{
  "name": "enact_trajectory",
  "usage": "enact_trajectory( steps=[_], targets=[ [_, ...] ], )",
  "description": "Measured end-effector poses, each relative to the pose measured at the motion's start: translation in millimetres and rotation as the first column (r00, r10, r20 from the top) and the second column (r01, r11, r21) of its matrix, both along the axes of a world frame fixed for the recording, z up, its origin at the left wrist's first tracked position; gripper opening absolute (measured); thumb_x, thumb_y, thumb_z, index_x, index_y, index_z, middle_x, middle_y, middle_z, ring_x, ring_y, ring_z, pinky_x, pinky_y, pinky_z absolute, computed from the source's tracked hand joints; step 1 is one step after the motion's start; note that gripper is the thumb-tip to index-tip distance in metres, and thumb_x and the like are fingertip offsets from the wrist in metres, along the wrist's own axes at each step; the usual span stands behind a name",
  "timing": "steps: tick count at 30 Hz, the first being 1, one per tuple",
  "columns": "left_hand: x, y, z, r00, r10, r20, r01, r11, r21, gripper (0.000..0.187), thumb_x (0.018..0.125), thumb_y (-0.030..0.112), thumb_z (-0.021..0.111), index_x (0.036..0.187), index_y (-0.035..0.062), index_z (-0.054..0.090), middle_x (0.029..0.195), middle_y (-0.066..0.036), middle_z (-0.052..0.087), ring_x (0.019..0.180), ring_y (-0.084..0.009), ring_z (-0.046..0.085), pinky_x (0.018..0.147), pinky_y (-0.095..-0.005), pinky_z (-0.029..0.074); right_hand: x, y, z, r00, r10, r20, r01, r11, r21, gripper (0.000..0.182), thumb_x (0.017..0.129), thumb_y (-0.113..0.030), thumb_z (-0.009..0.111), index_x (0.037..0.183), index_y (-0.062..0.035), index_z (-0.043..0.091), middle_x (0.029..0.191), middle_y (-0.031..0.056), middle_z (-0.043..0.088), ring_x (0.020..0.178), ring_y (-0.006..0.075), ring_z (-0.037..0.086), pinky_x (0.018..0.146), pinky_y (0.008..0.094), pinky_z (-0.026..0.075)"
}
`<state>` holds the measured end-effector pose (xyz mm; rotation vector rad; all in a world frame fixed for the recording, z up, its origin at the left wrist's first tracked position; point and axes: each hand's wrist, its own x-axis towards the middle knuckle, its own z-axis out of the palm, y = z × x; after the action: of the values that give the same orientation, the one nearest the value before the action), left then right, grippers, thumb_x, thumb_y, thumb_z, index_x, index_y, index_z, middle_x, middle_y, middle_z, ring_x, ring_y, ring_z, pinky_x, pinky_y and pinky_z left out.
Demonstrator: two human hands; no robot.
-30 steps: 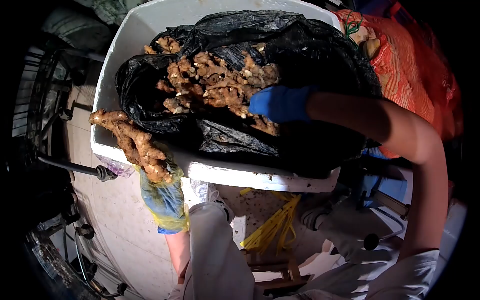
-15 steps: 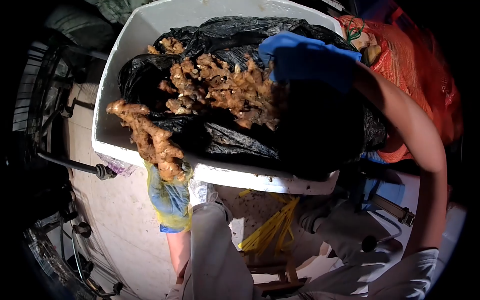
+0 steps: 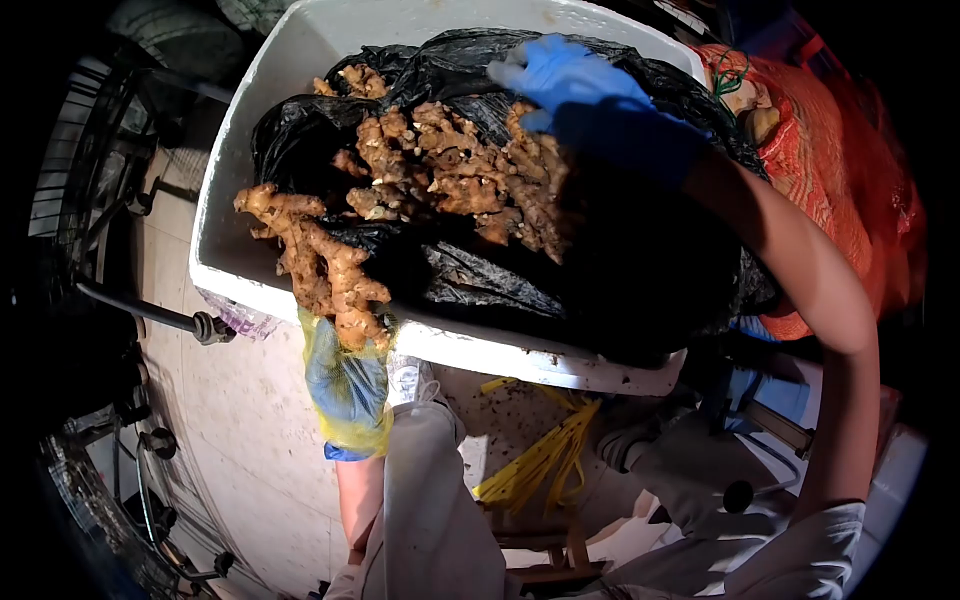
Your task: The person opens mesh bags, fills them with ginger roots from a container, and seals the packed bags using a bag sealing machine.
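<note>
Pale floor (image 3: 225,400) spreads beneath a white box (image 3: 490,355). A branching ginger root (image 3: 305,250), tan-brown, knobbly and dirt-flecked, stands over the box's near-left edge, its lower end clamped in the left hand's (image 3: 345,385) mesh-covered fingers. Rightward, rough ginger clumps (image 3: 460,170), dotted with pale spots, fill a black bag (image 3: 490,280); over it, the blue-gloved right hand (image 3: 580,90) holds thumb and fingers apart.

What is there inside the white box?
A black plastic bag with knobbly brown roots in it. The bag's right part is in shadow; whatever lies beneath the roots is covered.
</note>
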<state>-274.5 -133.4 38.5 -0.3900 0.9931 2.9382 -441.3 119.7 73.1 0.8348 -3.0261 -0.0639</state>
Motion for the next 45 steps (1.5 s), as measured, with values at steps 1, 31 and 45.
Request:
enact_trajectory(
  steps=[1, 31, 45],
  targets=[
    [0, 0, 0, 1.0, -0.013, -0.007, 0.013, 1.0, -0.008, 0.042, 0.086, 0.014, 0.037, 0.126, 0.0078, 0.027, 0.119, -0.014, 0.04, 0.102, -0.0248, 0.047, 0.082, -0.0374, 0.045, 6, -13, 4, 0.972, -0.009, 0.235, -0.001, 0.999, 0.043, 0.039, 0.07, -0.003, 0.055, 0.107, -0.0033, 0.047, 0.092, 0.0098, 0.053, 0.085, 0.0255, 0.05, 0.073, 0.0355, 0.046],
    [-10, 3, 15, 0.996, 0.025, -0.085, -0.033, 0.995, -0.099, 0.042, 0.079, 0.012, 0.051, 0.118, 0.0071, 0.035, 0.114, -0.013, 0.044, 0.1, -0.0245, 0.05, 0.079, -0.0333, 0.047, -6, -11, -47, 0.722, 0.565, 0.399, 0.271, 0.3, -0.915, 0.045, 0.067, 0.002, 0.053, 0.111, -0.0029, 0.045, 0.1, 0.0067, 0.053, 0.095, 0.0146, 0.051, 0.081, 0.0268, 0.042],
    [-3, -6, 6, 0.997, 0.077, -0.014, -0.078, 0.993, -0.084, 0.042, 0.083, 0.01, 0.043, 0.123, 0.007, 0.03, 0.117, -0.013, 0.041, 0.101, -0.0247, 0.048, 0.081, -0.0356, 0.046, 28, 2, -42, 0.694, 0.096, 0.714, 0.515, 0.626, -0.585, 0.032, 0.068, -0.027, 0.065, 0.065, 0.003, 0.054, 0.077, 0.0159, 0.057, 0.068, 0.0244, 0.056, 0.059, 0.0334, 0.043]
  ],
)
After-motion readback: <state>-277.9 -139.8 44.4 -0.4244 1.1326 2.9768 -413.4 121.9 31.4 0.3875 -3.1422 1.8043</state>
